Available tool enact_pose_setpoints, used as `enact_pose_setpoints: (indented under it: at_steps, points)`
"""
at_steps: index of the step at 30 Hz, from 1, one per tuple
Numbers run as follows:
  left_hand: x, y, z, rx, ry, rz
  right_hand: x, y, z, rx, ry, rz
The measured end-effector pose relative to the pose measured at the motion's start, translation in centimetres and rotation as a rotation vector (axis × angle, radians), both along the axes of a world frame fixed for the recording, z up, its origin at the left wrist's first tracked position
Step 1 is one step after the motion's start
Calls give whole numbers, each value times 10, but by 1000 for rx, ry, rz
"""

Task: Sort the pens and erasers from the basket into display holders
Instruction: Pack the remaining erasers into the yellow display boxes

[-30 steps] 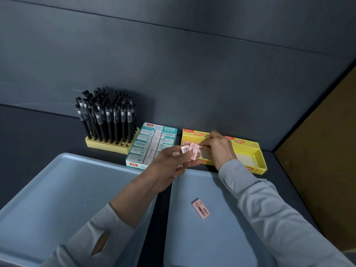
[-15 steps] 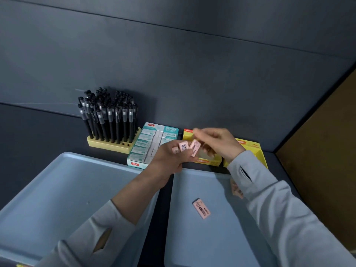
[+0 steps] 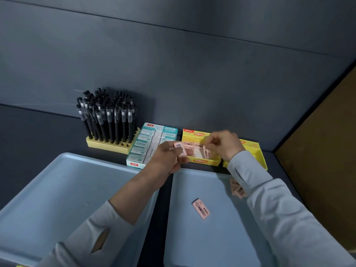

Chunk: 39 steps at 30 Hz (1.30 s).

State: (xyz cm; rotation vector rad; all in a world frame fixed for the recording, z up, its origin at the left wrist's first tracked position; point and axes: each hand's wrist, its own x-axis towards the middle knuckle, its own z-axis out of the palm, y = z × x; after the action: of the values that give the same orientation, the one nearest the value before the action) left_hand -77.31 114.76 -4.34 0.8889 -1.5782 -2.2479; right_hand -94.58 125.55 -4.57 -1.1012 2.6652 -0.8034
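Loading pink erasers into the yellow display box [image 3: 194, 134] at the far right of the surface. Right hand [image 3: 224, 145]: grip pinching one pink eraser [image 3: 205, 153] on edge over the box's open middle, beside a row already lying inside. Left hand [image 3: 167, 158]: grip curled round the spare erasers [image 3: 180, 149], count unclear, held just left of the yellow box and over the near end of the teal eraser box [image 3: 146, 143]. Done, as far as I can see: the pen holder [image 3: 109, 146] at far left is packed with black pens [image 3: 107, 116], the teal box looks full, and no pens show in the left basket [image 3: 57, 189]. Left to do: one loose eraser [image 3: 201, 209] lies flat in the right basket [image 3: 212, 243], a few more erasers [image 3: 236, 189] sit partly hidden by the right sleeve, plus what the left hand holds. The yellow box's right part is behind the arm, so I can't tell how full it is. My read: late stage, only pink erasers outstanding.
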Motion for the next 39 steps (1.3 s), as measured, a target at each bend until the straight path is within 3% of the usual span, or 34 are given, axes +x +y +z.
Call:
enact_pose_setpoints:
  at_steps: [2,7,11,20,22,25,27,32,39]
  points:
    - [2,-3,-4,-5,9,-4,5,-7,-5,89,46,36]
    - [6,-6,-2,-5,64,-1,8,-8,-7,25,-26,2]
    - [7,-4,3,16,79,-1,5,-7,-7,278,145,81]
    - [5,-6,-3,9,58,3,3,-12,-25,115,225,124]
    - [4,-5,-2,25,57,20,7,-11,-16,-38,101,62]
    - [-1,-3,-2,12,43,30,24,-9,13,-345,-449,38]
    - [-4,-1,-1,-5,49,24,31,-7,25,-350,-651,120]
    - [-9,5,-1,-22,36,-12,22,3,20,-505,-807,114]
    - [-2,4,-4,222,60,-115,7,23,15,-469,-644,142]
